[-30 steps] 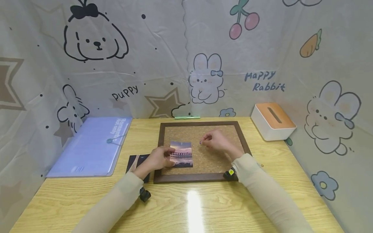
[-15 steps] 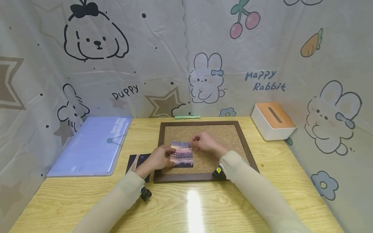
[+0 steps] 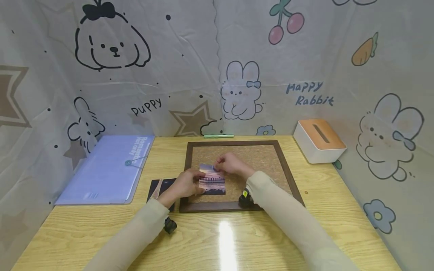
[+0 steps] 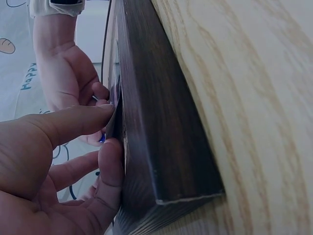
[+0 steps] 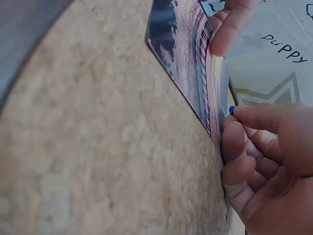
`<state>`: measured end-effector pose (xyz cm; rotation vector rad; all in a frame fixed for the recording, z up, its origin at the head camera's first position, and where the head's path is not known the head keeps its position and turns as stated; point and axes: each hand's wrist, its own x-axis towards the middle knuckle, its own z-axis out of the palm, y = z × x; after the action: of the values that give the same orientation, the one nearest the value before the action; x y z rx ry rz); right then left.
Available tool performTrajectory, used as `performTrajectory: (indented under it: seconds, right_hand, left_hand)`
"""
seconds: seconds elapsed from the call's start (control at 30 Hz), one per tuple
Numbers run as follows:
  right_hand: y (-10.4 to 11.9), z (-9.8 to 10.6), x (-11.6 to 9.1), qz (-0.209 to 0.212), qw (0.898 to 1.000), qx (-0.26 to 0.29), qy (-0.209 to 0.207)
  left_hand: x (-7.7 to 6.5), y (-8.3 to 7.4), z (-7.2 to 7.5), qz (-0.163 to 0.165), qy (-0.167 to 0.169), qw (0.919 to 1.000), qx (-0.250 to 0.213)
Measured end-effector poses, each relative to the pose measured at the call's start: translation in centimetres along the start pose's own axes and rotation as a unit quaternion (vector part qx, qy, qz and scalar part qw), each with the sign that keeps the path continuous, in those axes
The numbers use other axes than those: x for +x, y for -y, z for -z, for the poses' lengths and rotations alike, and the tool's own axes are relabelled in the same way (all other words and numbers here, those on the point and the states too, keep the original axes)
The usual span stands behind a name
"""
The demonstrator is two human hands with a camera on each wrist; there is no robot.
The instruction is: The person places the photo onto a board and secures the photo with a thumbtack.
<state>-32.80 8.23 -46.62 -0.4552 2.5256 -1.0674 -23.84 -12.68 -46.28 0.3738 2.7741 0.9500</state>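
Observation:
A photo of a bridge under a purple-pink sky lies over the cork board, left of its middle. My left hand holds the photo by its left edge, thumb and finger spread along it; in the left wrist view the photo shows nearly edge-on, slightly bowed. At the photo's upper part, my right hand pinches a small blue push pin between thumb and index finger. The pin's point is hidden. Its other fingers are curled beside the photo's edge in the right wrist view.
A second, dark photo lies left of the board, partly under the left forearm. Farther left is a translucent blue document folder. A green pen lies behind the board, and a white tissue box with an orange lid stands back right.
My right hand has moved left from over the bare cork to the photo's upper part, carrying the push pin. The left hand and the photo have stayed nearly in place.

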Motion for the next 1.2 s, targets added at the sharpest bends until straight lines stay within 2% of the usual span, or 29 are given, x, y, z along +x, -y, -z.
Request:
performTrajectory:
  seconds: [0.43, 0.67, 1.2]
  right_hand:
    - [0.42, 0.0, 0.36, -0.018, 0.999, -0.029, 0.008]
    - [0.6, -0.15, 0.7, -0.05, 0.999, -0.013, 0.005]
    - [0.86, -0.09, 1.01, -0.09, 0.996, 0.018, 0.002]
  left_hand:
    - [-0.07, -0.22, 0.13, -0.003, 0.0, 1.0, -0.001]
    - [-0.14, -0.23, 0.18, -0.003, 0.003, 1.0, -0.002]
    - [0.04, -0.1, -0.02, 0.004, 0.001, 1.0, -0.008]
